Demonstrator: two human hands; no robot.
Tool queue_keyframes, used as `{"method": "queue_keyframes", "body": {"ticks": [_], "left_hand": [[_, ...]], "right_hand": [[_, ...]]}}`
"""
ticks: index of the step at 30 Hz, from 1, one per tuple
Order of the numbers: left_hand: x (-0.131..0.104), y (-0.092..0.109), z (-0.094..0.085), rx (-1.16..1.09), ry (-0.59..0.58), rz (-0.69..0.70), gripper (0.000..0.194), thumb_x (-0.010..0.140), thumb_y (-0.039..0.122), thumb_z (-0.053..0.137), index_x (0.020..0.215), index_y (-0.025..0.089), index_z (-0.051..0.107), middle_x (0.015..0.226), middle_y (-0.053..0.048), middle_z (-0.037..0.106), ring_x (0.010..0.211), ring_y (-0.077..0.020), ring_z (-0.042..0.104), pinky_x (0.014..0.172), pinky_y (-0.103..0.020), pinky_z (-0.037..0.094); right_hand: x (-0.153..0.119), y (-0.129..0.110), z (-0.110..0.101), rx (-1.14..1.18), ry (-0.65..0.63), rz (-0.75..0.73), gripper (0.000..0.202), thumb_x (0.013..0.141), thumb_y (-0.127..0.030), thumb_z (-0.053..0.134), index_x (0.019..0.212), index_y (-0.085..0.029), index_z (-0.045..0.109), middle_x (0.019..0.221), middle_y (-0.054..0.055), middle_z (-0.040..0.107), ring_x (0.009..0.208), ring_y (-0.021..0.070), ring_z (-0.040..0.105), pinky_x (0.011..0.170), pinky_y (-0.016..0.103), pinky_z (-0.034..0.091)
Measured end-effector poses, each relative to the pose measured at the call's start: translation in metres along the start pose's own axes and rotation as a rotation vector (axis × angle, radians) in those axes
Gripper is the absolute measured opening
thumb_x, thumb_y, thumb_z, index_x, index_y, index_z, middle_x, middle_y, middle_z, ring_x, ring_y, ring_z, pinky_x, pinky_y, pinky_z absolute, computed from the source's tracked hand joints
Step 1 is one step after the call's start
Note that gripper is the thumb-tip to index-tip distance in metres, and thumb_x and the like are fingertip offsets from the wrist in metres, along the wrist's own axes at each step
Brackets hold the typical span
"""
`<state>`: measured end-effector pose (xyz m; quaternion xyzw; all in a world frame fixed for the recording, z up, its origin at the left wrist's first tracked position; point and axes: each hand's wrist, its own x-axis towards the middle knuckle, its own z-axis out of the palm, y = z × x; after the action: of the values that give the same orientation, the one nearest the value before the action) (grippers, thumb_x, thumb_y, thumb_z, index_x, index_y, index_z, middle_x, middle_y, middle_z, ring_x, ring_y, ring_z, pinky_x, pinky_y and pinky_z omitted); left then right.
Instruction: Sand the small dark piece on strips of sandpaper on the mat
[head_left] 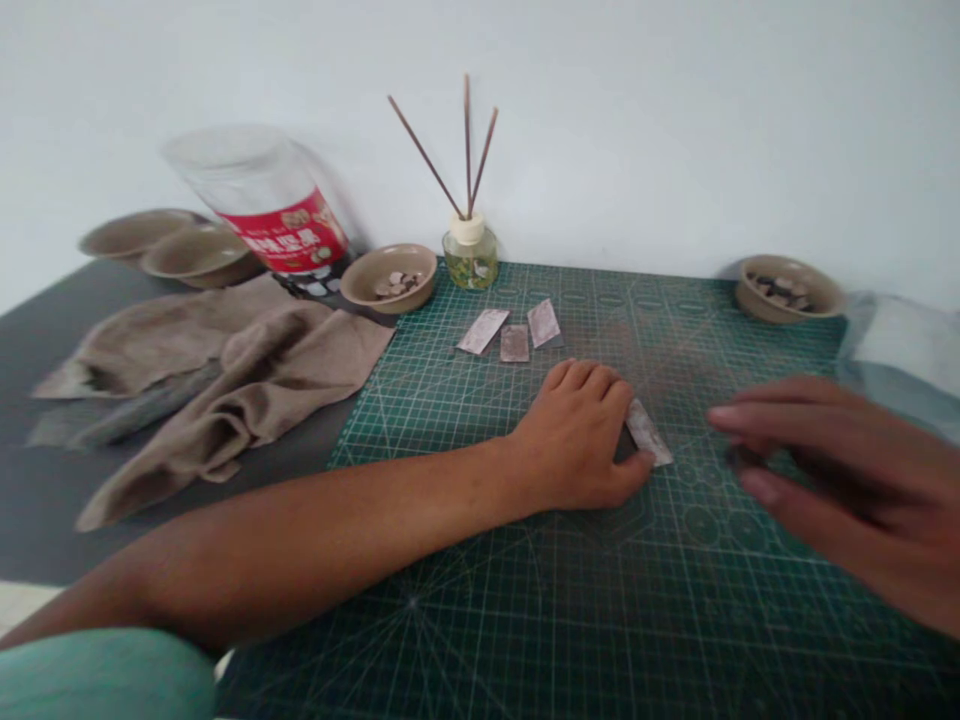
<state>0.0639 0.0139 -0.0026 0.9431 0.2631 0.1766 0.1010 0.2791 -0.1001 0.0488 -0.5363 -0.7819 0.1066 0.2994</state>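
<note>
My left hand [581, 435] lies palm down on the green cutting mat, its fingers curled over a flat strip with a pale, worn face [648, 432]. A dark edge shows beside the thumb; the rest of that strip is hidden under the palm. Off to the right, my right hand [862, 480] is raised above the mat and smeared by motion. Its thumb and forefinger pinch a small dark piece [739, 458], too blurred to name. Beyond the left hand lie three small worn rectangular pieces: a pale one [484, 330], a brownish one [514, 343] and another pale one [544, 323].
Small chips fill a brown bowl [388, 278] at back left and another bowl [787, 290] at back right. A reed diffuser [470, 255], a tilted plastic jar [277, 215] and crumpled brown cloth [247, 400] stand or lie leftward. Clear plastic [900, 345] sits at right.
</note>
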Motion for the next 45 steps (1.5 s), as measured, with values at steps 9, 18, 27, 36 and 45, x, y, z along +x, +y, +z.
{"method": "queue_keyframes", "body": {"ticks": [9, 18, 27, 36, 45], "left_hand": [[0.002, -0.005, 0.001, -0.08, -0.058, 0.063, 0.047, 0.085, 0.042, 0.063, 0.124, 0.019, 0.056, 0.137, -0.009, 0.058, 0.133, -0.0307, 0.045, 0.116, -0.05, 0.03], [0.003, -0.003, 0.0, -0.086, -0.059, 0.018, 0.04, 0.082, 0.042, 0.064, 0.114, 0.018, 0.058, 0.134, -0.009, 0.06, 0.129, -0.0296, 0.047, 0.113, -0.049, 0.034], [0.004, -0.004, -0.001, -0.052, -0.083, 0.038, 0.038, 0.082, 0.043, 0.064, 0.112, 0.02, 0.06, 0.134, -0.009, 0.058, 0.128, -0.031, 0.048, 0.111, -0.05, 0.036], [0.003, -0.011, 0.0, -0.022, -0.094, 0.058, 0.046, 0.085, 0.053, 0.061, 0.115, 0.018, 0.059, 0.138, -0.012, 0.053, 0.132, -0.0328, 0.043, 0.116, -0.051, 0.031], [0.005, -0.012, -0.002, -0.008, -0.133, 0.071, 0.051, 0.084, 0.054, 0.062, 0.118, 0.017, 0.056, 0.141, -0.014, 0.05, 0.134, -0.0346, 0.041, 0.115, -0.052, 0.032]], "right_hand": [[0.031, 0.047, 0.045, 0.077, -0.204, -0.049, 0.016, 0.096, -0.023, 0.059, 0.11, -0.025, 0.063, 0.114, 0.007, 0.063, 0.106, 0.0232, 0.062, 0.091, 0.039, 0.056], [0.025, 0.048, 0.048, -0.083, -0.171, -0.181, 0.018, 0.099, -0.019, 0.055, 0.112, -0.023, 0.067, 0.113, 0.007, 0.067, 0.105, 0.0228, 0.061, 0.091, 0.041, 0.053], [0.026, 0.046, 0.049, -0.087, -0.134, -0.155, 0.011, 0.099, -0.018, 0.057, 0.102, -0.02, 0.067, 0.107, 0.007, 0.069, 0.101, 0.0215, 0.061, 0.09, 0.041, 0.052], [0.026, 0.031, 0.052, -0.038, -0.173, -0.056, 0.011, 0.098, -0.015, 0.057, 0.098, -0.022, 0.066, 0.104, 0.005, 0.068, 0.099, 0.0202, 0.063, 0.089, 0.037, 0.053], [0.034, 0.04, 0.042, -0.024, -0.302, -0.086, 0.009, 0.098, -0.018, 0.059, 0.093, -0.021, 0.065, 0.1, 0.003, 0.068, 0.096, 0.0198, 0.062, 0.087, 0.036, 0.05]]}}
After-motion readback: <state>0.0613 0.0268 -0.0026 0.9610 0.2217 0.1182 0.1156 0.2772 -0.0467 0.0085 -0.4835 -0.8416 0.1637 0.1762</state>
